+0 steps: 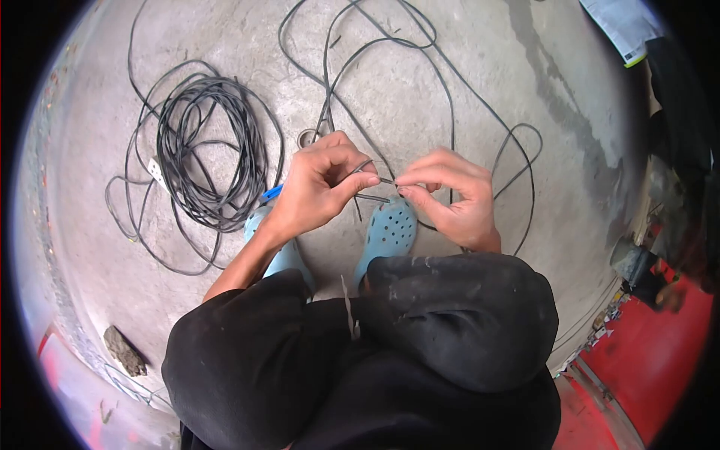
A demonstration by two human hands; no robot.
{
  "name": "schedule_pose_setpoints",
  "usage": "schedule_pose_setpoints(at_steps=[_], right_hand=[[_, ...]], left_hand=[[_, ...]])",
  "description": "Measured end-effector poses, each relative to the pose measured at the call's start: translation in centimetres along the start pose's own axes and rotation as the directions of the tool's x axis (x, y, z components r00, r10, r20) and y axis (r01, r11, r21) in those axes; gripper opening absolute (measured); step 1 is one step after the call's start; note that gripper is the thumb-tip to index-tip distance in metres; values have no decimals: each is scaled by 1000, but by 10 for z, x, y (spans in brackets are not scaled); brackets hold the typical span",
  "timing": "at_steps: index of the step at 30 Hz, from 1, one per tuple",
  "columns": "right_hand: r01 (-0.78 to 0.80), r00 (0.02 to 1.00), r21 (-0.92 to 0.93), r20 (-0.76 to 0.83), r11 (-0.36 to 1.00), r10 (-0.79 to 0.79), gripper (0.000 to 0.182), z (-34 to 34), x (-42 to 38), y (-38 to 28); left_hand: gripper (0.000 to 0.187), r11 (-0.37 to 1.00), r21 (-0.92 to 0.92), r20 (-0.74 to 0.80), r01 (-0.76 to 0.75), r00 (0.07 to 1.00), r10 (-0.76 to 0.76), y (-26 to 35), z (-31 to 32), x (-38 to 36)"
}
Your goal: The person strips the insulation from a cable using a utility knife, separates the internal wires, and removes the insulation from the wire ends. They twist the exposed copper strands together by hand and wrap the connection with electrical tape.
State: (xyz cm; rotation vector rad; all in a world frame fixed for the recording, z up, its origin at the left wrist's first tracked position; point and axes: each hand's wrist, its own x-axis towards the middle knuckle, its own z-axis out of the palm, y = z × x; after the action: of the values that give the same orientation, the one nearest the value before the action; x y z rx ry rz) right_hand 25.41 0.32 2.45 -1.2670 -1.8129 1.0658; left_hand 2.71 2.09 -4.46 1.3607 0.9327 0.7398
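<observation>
My left hand (324,180) is closed on a black cable (369,198) in front of my shoes, with short cable ends sticking out past the thumb. Just to its right, my right hand (450,191) pinches the tip of one of these ends between thumb and fingertips. A roll of tape (307,137) shows beside the left knuckles. Something blue (271,193) lies or is held below the left wrist; its full shape is hidden.
A large coil of black cable (210,150) lies on the concrete floor at left, beside a white socket strip (157,172). Loose cable loops (450,97) spread ahead. Light blue clogs (390,229) are below my hands. A stone (124,351) lies lower left. Dark and red items stand right.
</observation>
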Motion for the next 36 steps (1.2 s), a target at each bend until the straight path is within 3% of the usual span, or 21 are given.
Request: schedule_pose_setpoints(at_steps=[7,9,13,16,19,21,23,25,28,33,36], right_hand=[[25,998,82,-61,996,-20,14,15,1,14],[34,996,-18,-76,999,-36,11,15,2,11],[105,990,-103,-88,989,-114,7,15,4,11],[60,995,-74,-69,995,-65,4,15,4,12],[87,989,100,-125,991,-75,5,21,5,20],[134,973,33,-194,990,-125,11,22,9,11],[203,949,-55,-235,978,-210,17,23,11,10],[294,914,-165,-240,942,-327,24,21,12,13],[309,910,-285,-187,907,-369,30,16,13,9],[251,937,-195,-195,948,-289,28,18,15,13],[194,947,-143,-231,971,-223,26,20,14,5]], left_hand=[[6,976,-203,64,77,996,-65,11,2,-2],[6,952,-275,73,135,990,-119,8,1,-3],[6,960,-244,72,134,990,-120,16,-1,-5],[6,954,-285,56,99,995,-86,16,0,-5],[6,927,-370,12,58,998,-57,13,1,-5],[6,894,-448,-50,13,998,-39,11,4,-6],[7,910,-411,-19,57,997,-70,11,-1,-6],[7,913,-400,-4,80,996,-89,12,-2,-6],[7,906,-413,2,90,995,-98,13,-1,-6],[7,872,-472,50,128,992,-118,18,-3,-7],[6,873,-488,-28,14,999,-31,16,2,-6]])
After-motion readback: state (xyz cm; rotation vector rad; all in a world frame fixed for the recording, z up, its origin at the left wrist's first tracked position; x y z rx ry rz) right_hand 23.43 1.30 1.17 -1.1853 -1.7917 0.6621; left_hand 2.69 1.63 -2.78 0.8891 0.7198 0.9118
